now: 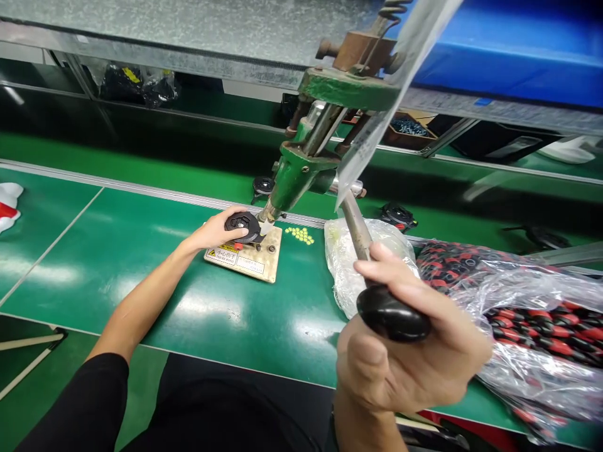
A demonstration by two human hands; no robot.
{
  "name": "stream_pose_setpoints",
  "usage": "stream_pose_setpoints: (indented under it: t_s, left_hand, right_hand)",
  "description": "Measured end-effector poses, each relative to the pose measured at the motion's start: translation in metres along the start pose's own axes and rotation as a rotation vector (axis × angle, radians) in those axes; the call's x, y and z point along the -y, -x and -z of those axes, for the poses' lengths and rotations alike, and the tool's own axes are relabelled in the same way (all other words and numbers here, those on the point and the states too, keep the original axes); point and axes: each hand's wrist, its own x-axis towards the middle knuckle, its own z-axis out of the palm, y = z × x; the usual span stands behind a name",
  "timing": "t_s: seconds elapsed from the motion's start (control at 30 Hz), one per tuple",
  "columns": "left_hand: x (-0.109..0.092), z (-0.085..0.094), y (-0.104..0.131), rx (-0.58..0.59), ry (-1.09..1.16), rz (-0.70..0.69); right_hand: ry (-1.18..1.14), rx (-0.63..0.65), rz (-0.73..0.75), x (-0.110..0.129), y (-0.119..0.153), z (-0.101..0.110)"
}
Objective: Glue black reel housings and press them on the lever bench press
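My left hand (213, 231) grips a round black plastic part (242, 221) with a small red piece on its near side. The part sits on the pale base plate (269, 269) of a green hand press (293, 181), just beneath the ram. Warning labels lie on the plate's front. My right hand (419, 358) is closed around the press lever (357, 227) at its black knob (393, 314), close to the camera. Small yellow-green discs (300, 235) lie on the bench right of the plate.
Right of the press is a clear plastic bag (339, 270) with pale contents. Beyond it, a large bag (532, 314) holds many red-and-black parts. Similar black parts (398, 215) lie at the bench's back. A translucent strip (377, 132) hangs beside the press, below a shelf (188, 31).
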Motion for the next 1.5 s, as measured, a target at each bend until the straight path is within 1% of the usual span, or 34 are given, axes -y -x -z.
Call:
stream_pose_setpoints:
  t_s: [0.07,0.1,0.17,0.23,0.3,0.4,0.47,0.53,0.63,0.7,0.77,0.87,0.93,1.03,1.13,1.2,1.27,1.3,1.33,1.4,1.43,1.47,1.5]
  left_hand:
    - [0.0,0.0,-0.001,0.003,0.012,-0.01]
    - [0.0,-0.001,-0.001,0.005,0.017,-0.011]
    - [-0.001,-0.001,-0.001,0.01,0.024,-0.002]
    - [-0.002,-0.001,-0.002,0.007,0.025,-0.001]
    - [-0.003,-0.001,-0.002,0.002,0.023,-0.01]
    - [-0.003,-0.001,-0.002,-0.004,0.02,-0.011]
    - [-0.003,-0.001,-0.001,-0.003,0.021,-0.004]
    - [-0.003,-0.001,-0.001,-0.005,0.024,-0.003]
    - [-0.003,-0.002,-0.001,-0.01,0.018,-0.016]
    - [-0.002,-0.002,-0.001,-0.008,0.015,-0.018]
    - [-0.001,-0.001,-0.002,-0.005,0.023,-0.013]
    - [0.0,0.001,-0.003,0.003,0.057,-0.011]
    - [0.0,0.003,-0.004,0.031,0.119,0.003]
    - [-0.002,0.006,-0.003,0.057,0.28,0.052]
    - [-0.003,0.014,-0.001,0.051,0.437,0.146]
    - [-0.002,0.023,0.0,0.032,0.52,0.206]
    - [0.003,0.037,0.0,-0.009,0.594,0.223]
    - [0.008,0.045,0.0,-0.056,0.622,0.224]
    - [0.014,0.052,-0.001,-0.138,0.633,0.242]
    - [0.031,0.066,-0.003,-0.375,0.597,0.322]
    - [0.04,0.071,-0.004,-0.5,0.555,0.369]
    - [0.05,0.074,-0.006,-0.607,0.505,0.409]
    - [0.059,0.077,-0.009,-0.677,0.458,0.439]
  right_hand:
    - [-0.027,-0.071,0.018,-0.011,0.025,-0.014]
    - [-0.011,-0.083,0.034,-0.018,0.039,-0.022]
    - [0.043,-0.065,0.05,-0.027,0.063,-0.034]
    - [0.053,-0.051,0.045,-0.028,0.074,-0.039]
    - [0.039,-0.045,0.024,-0.019,0.07,-0.036]
    - [0.023,-0.045,-0.032,0.0,0.048,-0.022]
    - [-0.006,-0.081,-0.081,0.006,0.039,-0.017]
    - [-0.016,-0.123,-0.06,0.002,0.04,-0.02]
    - [0.076,-0.086,0.075,-0.016,0.058,-0.034]
    - [0.134,-0.043,0.084,-0.025,0.07,-0.04]
    - [0.144,-0.011,0.055,-0.025,0.075,-0.041]
    - [0.114,0.04,0.035,-0.011,0.069,-0.031]
    - [0.076,0.027,-0.014,0.003,0.057,-0.021]
    - [0.038,0.007,-0.064,0.018,0.036,-0.005]
    - [0.075,0.042,-0.062,0.019,0.024,0.008]
    - [0.111,0.042,-0.071,0.012,0.031,0.013]
    - [0.113,0.083,-0.109,0.002,0.052,0.014]
    - [0.108,0.142,-0.136,-0.002,0.069,0.014]
    - [0.106,0.222,-0.161,-0.007,0.087,0.013]
    - [0.129,0.392,-0.196,-0.014,0.13,0.012]
    - [0.163,0.438,-0.199,-0.016,0.152,0.012]
    - [0.199,0.458,-0.181,-0.017,0.172,0.012]
    - [0.239,0.462,-0.151,-0.017,0.19,0.012]
